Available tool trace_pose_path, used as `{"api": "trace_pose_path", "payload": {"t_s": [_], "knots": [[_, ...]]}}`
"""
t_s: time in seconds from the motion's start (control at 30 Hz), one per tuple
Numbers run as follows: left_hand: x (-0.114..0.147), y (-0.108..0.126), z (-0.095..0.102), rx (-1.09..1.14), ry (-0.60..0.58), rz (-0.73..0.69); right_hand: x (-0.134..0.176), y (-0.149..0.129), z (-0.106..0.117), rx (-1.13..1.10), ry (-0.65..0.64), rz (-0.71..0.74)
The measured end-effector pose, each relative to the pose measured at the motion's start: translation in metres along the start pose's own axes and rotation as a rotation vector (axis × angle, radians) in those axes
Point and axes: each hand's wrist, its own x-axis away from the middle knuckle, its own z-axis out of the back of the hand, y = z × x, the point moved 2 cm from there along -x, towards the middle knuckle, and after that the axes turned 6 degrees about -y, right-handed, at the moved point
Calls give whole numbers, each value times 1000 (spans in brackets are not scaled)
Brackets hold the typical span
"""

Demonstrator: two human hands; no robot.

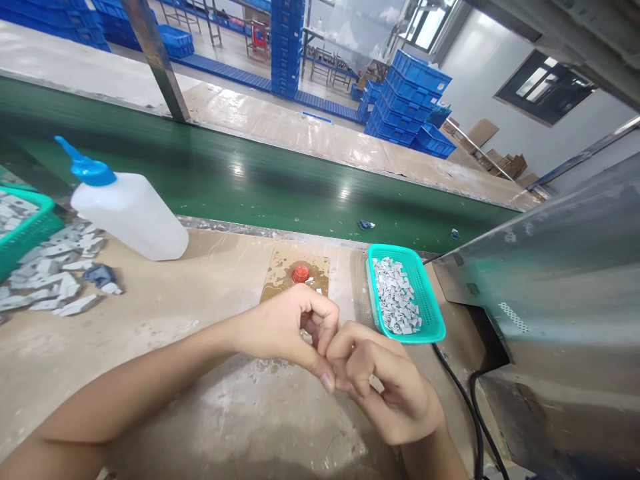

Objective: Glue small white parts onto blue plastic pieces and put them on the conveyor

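From here I see the left hand (285,327) and right hand (400,387) with fingers curled, tips meeting over the worktable (225,280); whether they pinch a part between them, I can't tell. It looks like close two-handed fingerwork, and the next move seems to call for steady fingertips. Small grey-white pieces (397,297) lie in the teal basket (429,293) beyond the right hand; a round red cap (301,274) sits on wet cardboard (280,270).

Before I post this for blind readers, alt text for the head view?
A person's left hand and right hand meet at the fingers above a worktable; anything held is hidden. Beyond: a bottle, a red object, a green basket of pale pieces.
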Motion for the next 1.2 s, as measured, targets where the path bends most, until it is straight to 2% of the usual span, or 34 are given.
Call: {"api": "trace_pose_path", "payload": {"t_s": [0.13,0.43,0.73,0.93,1.07,1.2], "knots": [[2,2,0,-19,15,-1,0,1,1,13,21,11],[8,7,5,-279,176,-33,2,3,3,149,-36,-15],[6,9,3,-312,297,2,2,6,6,140,-70,-34],[8,12,2,-441,319,-115,3,7,7,135,-66,-43],[12,15,1,-556,331,-234,2,7,6,140,-10,-6],[15,17,0,-603,337,-287,2,8,6,147,26,2]]}}
